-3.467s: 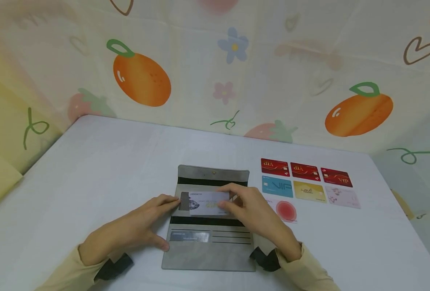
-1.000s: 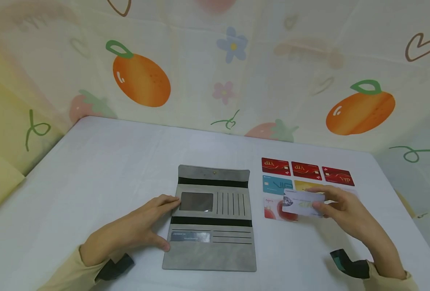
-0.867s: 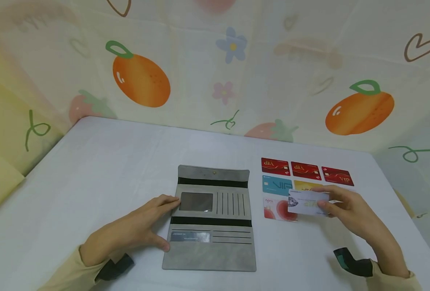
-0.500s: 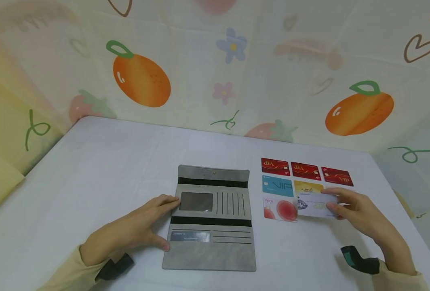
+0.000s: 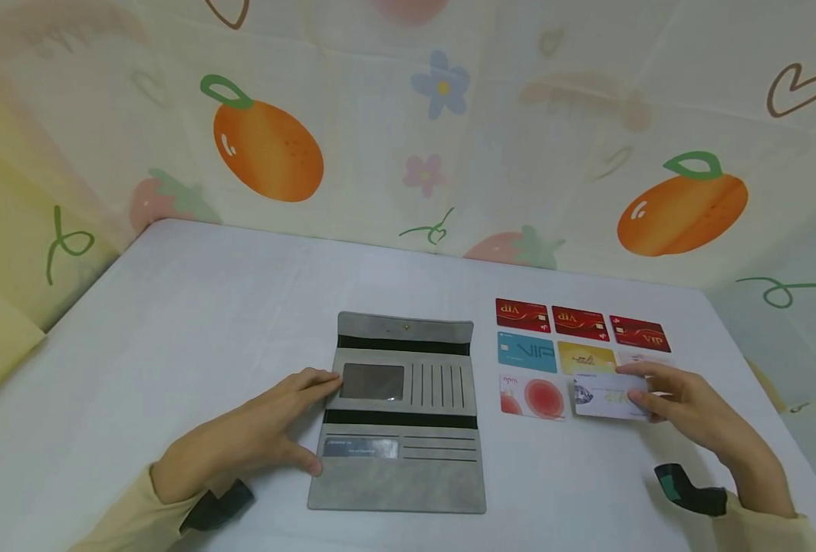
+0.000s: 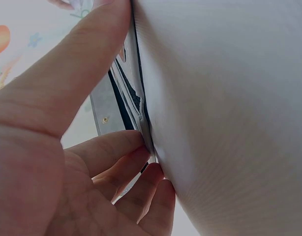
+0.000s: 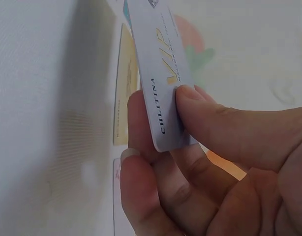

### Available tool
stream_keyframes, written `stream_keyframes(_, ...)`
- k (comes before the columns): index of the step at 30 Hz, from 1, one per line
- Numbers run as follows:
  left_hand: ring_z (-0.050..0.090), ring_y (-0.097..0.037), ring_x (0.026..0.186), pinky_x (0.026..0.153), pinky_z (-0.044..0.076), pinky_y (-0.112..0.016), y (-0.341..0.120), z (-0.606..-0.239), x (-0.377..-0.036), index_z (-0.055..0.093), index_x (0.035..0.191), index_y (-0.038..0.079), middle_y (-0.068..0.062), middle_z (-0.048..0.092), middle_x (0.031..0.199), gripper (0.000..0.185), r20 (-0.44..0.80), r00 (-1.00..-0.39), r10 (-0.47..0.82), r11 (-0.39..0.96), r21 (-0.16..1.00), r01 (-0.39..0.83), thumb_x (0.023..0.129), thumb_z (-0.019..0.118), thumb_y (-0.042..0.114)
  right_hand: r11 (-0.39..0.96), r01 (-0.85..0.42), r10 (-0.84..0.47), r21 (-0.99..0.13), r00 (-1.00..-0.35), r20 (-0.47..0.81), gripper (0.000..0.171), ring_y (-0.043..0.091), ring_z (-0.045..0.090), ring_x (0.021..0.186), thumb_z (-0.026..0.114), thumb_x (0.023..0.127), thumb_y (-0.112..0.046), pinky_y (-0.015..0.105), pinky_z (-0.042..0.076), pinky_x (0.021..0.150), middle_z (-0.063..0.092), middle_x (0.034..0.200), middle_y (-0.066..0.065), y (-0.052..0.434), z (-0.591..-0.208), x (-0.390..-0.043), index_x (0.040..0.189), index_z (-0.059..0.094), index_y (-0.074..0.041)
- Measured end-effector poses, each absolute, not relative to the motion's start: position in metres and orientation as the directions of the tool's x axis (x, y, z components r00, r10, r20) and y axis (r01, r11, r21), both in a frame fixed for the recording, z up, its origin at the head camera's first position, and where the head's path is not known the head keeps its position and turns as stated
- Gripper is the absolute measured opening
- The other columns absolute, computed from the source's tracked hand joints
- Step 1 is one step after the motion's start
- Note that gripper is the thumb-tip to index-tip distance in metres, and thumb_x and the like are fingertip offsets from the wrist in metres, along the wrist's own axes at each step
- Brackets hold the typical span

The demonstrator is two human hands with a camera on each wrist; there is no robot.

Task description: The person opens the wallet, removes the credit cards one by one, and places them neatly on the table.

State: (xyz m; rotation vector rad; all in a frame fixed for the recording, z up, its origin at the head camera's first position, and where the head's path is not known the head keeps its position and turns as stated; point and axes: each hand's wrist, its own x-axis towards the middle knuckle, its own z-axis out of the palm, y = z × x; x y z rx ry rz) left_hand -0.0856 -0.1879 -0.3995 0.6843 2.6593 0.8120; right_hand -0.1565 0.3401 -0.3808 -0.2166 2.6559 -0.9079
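A grey wallet (image 5: 397, 487) lies unfolded on the white table, with a dark window, several card slots and a bluish card (image 5: 361, 448) in its lower left slot. My left hand (image 5: 249, 429) rests at the wallet's left edge, index finger and thumb spread along it; the left wrist view shows its fingertips touching that edge. My right hand (image 5: 701, 410) pinches a white VIP card (image 5: 603, 396) between thumb and fingers. This card is right of the card with a red circle (image 5: 543, 398). In the right wrist view it looks tilted, the thumb on its printed face.
Three red VIP cards (image 5: 580, 324) form the far row. Below them lie a teal card (image 5: 527, 352), a yellow card (image 5: 586, 357) and a pale pink card (image 5: 646, 358), partly hidden by my right hand. A fruit-patterned cloth (image 5: 380, 115) hangs behind the table.
The white VIP card moved right in my right hand, from over the wallet's window past the red-circle card, and lower toward the table's front. My left hand has stayed at the wallet's edge.
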Motion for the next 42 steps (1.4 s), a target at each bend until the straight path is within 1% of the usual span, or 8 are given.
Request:
stream_keyframes(6,0.040,-0.037,0.138,0.109,0.040,-0.058,-0.187,-0.400,-0.086,0.039,0.149,-0.002,-0.014,0.039,0.151,0.105,-0.120,-0.850,0.513,0.731,0.581,0.359,0.066,0.088,0.042,0.779,0.006,-0.240,-0.628,-0.921,-0.306,0.047,0.027,0.059,0.100,0.061,0.099,-0.023,0.023,0.058,0.073,0.029,0.150,0.036,0.338,-0.383,-0.157,0.138,0.054,0.001)
stream_keyframes(8,0.041,-0.037,0.138,0.109,0.040,-0.057,-0.187,-0.400,-0.086,0.040,0.149,-0.002,-0.014,0.040,0.150,0.105,-0.117,-0.851,0.512,0.731,0.578,0.361,0.066,0.088,0.042,0.774,0.010,-0.243,-0.633,-0.919,-0.312,0.047,0.024,0.059,0.095,0.061,0.098,-0.022,0.024,0.059,0.072,0.042,0.139,0.034,0.337,-0.384,-0.157,0.138,0.053,0.002)
stream_keyframes(10,0.041,-0.036,0.137,0.109,0.039,-0.057,-0.187,-0.400,-0.086,0.040,0.149,-0.002,-0.013,0.041,0.150,0.105,-0.114,-0.851,0.512,0.733,0.575,0.364,0.066,0.088,0.042,0.778,0.011,-0.242,-0.628,-0.918,-0.315,0.048,0.022,0.059,0.091,0.061,0.098,-0.021,0.025,0.059,0.071,0.054,0.125,0.028,0.337,-0.385,-0.158,0.138,0.052,0.004)
stream_keyframes(13,0.041,-0.036,0.138,0.109,0.039,-0.057,-0.188,-0.400,-0.086,0.040,0.149,-0.002,-0.013,0.041,0.150,0.105,-0.113,-0.852,0.511,0.733,0.575,0.363,0.066,0.088,0.042,0.794,0.020,-0.228,-0.607,-0.917,-0.328,0.050,0.020,0.060,0.087,0.062,0.098,-0.022,0.024,0.058,0.070,0.062,0.102,0.016,0.337,-0.387,-0.159,0.137,0.051,0.007)
stream_keyframes(16,0.041,-0.036,0.138,0.109,0.039,-0.057,-0.188,-0.400,-0.086,0.040,0.149,-0.002,-0.013,0.040,0.150,0.105,-0.114,-0.852,0.512,0.732,0.577,0.363,0.066,0.087,0.043,0.805,0.045,-0.203,-0.592,-0.916,-0.345,0.052,0.019,0.059,0.086,0.064,0.096,-0.024,0.024,0.058,0.069,0.063,0.101,0.013,0.337,-0.388,-0.160,0.136,0.052,0.008)
stream_keyframes(22,0.040,-0.036,0.138,0.109,0.039,-0.057,-0.188,-0.400,-0.086,0.039,0.149,-0.001,-0.013,0.039,0.151,0.105,-0.121,-0.851,0.511,0.734,0.576,0.359,0.067,0.087,0.044,0.822,0.045,-0.183,-0.568,-0.923,-0.338,0.052,0.021,0.057,0.086,0.067,0.094,-0.025,0.025,0.055,0.066,0.059,0.102,0.013,0.337,-0.390,-0.160,0.132,0.055,0.008)
stream_keyframes(27,0.040,-0.036,0.139,0.109,0.040,-0.057,-0.187,-0.399,-0.085,0.039,0.150,-0.001,-0.013,0.039,0.151,0.105,-0.126,-0.852,0.508,0.735,0.579,0.353,0.067,0.087,0.043,0.832,0.048,-0.168,-0.553,-0.927,-0.335,0.053,0.020,0.057,0.084,0.069,0.093,-0.026,0.025,0.053,0.063,0.060,0.102,0.014,0.337,-0.391,-0.162,0.130,0.056,0.009)
stream_keyframes(42,0.039,-0.038,0.140,0.109,0.039,-0.058,-0.188,-0.398,-0.085,0.038,0.150,-0.001,-0.015,0.038,0.152,0.105,-0.128,-0.851,0.509,0.728,0.592,0.346,0.067,0.087,0.043,0.846,0.063,-0.147,-0.530,-0.927,-0.344,0.057,0.021,0.056,0.087,0.070,0.092,-0.030,0.027,0.054,0.064,0.056,0.104,0.015,0.335,-0.392,-0.162,0.130,0.056,0.009)
